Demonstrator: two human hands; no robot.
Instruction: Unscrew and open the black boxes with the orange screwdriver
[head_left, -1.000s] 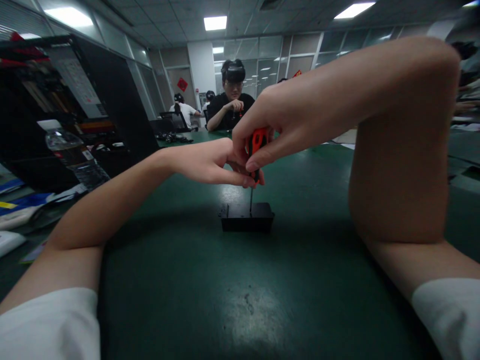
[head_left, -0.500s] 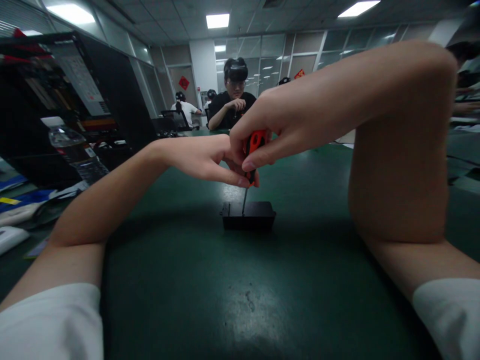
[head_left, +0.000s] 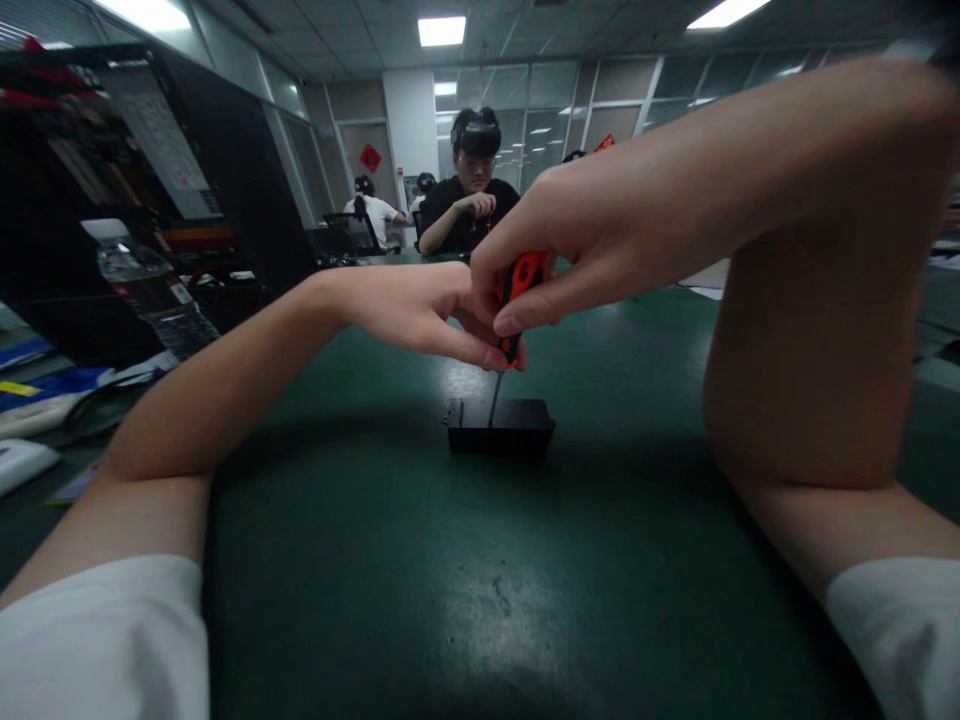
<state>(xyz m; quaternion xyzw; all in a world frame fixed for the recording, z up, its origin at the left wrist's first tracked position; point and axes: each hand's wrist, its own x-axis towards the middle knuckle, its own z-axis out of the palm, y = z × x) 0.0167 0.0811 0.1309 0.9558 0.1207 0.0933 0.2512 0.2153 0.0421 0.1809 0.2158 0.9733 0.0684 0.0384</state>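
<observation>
A red and black screwdriver (head_left: 527,272) stands slightly tilted, its handle leaning right. My right hand (head_left: 574,245) grips the upper handle from above, fingers wrapped round it. Lower down, my left hand (head_left: 427,312) pinches the base of the handle between thumb and fingers; some of its fingers are hidden behind my right hand. The thin metal shaft runs down to the top of a small black box (head_left: 501,438), which has a small tab at each end. The tip meets the box left of its middle; what lies under it is too small to make out.
The box rests on a green table (head_left: 360,600). Leftward stand a plastic bottle (head_left: 146,285) and a dark shelf unit (head_left: 225,180) filled with things. A white object (head_left: 22,465) lies at the left edge. Across the table sits a person in black (head_left: 442,215); others sit farther back.
The screwdriver's handle and my right hand have shifted slightly right and up, so the tool leans a little more. Both hands keep their hold; the whole view has shifted slightly.
</observation>
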